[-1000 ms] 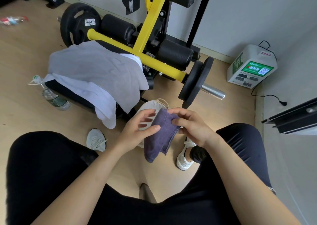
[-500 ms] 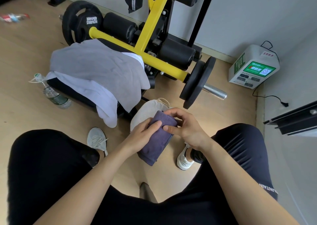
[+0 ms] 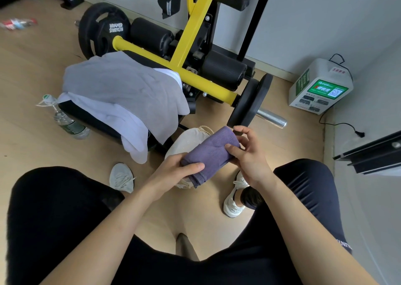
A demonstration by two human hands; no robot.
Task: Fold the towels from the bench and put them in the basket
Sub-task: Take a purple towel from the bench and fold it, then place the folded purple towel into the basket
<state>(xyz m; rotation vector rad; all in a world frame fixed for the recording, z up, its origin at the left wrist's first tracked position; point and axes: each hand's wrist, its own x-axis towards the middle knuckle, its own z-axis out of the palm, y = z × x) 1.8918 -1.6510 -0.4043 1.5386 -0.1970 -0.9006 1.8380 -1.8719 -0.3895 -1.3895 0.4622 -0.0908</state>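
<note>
A folded purple towel (image 3: 211,151) is held between both hands above a cream cloth basket (image 3: 185,142) on the floor. My left hand (image 3: 175,168) grips its near end, thumb on top. My right hand (image 3: 247,154) pinches its right edge with thumb and fingers. A grey towel (image 3: 121,89) lies spread over the black bench (image 3: 91,122), with a white towel (image 3: 121,122) under it hanging off the near edge.
A yellow-framed weight machine (image 3: 195,52) with black plates stands behind the bench. A plastic water bottle (image 3: 69,124) lies on the floor at left. A white charging box (image 3: 319,87) sits by the wall at right. My knees and white shoes flank the basket.
The purple towel has turned from hanging down to lying across both hands, more compactly folded. My right hand has shifted to its right edge and my left hand to its near end.
</note>
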